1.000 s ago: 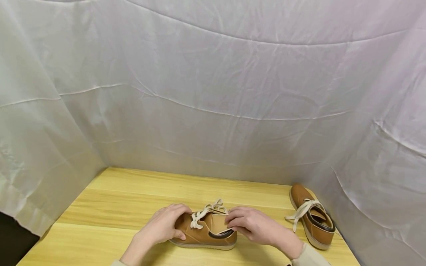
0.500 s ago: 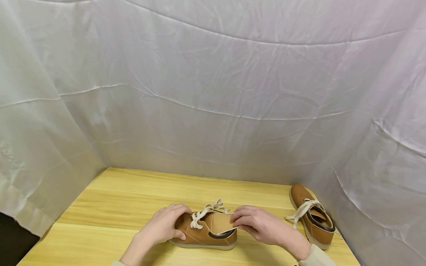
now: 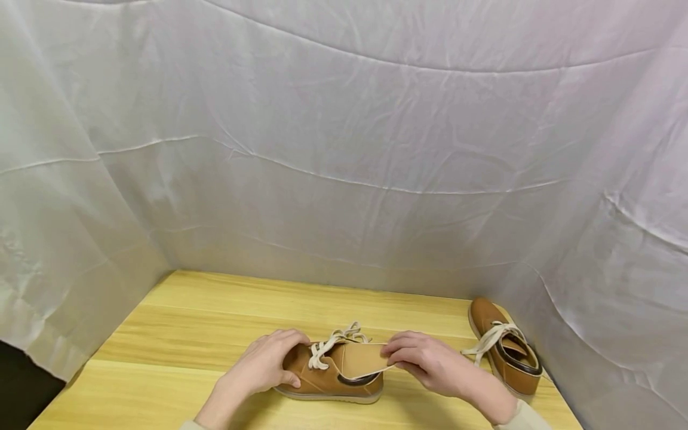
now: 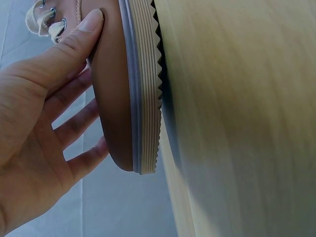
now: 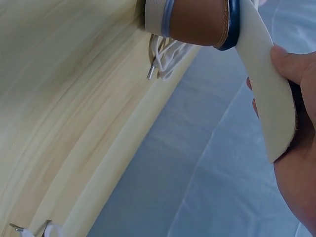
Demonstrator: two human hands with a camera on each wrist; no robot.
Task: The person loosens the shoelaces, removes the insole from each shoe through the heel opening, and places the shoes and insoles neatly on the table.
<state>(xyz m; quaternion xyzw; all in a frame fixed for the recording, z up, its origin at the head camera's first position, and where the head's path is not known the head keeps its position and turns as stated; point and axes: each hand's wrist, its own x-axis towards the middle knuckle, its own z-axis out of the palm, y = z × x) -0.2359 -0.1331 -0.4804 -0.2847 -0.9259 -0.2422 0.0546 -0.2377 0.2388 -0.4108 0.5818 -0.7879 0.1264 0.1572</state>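
A brown lace-up shoe (image 3: 317, 382) with cream laces lies sole-down on the wooden table, toe to the left. My left hand (image 3: 266, 361) holds it round the toe, thumb on the near side; the left wrist view shows the thumb and spread fingers on the toe cap (image 4: 116, 94). A tan insole (image 3: 362, 360) sticks out of the shoe's opening past the heel, its front part hidden inside. Its heel end is pinched by my right hand (image 3: 421, 361). From the right wrist view, the insole's pale underside (image 5: 269, 108) slants up from the dark collar, thumb against it.
The matching brown shoe (image 3: 502, 346) stands at the table's right edge, its cream laces hanging loose to the left. Pale grey cloth (image 3: 344, 227) walls in the wooden table (image 3: 188, 334) at the back and both sides.
My right hand has drawn back to the right with the insole, and more of the insole now shows beyond the shoe's heel. The left hand and the shoe have stayed nearly in place.
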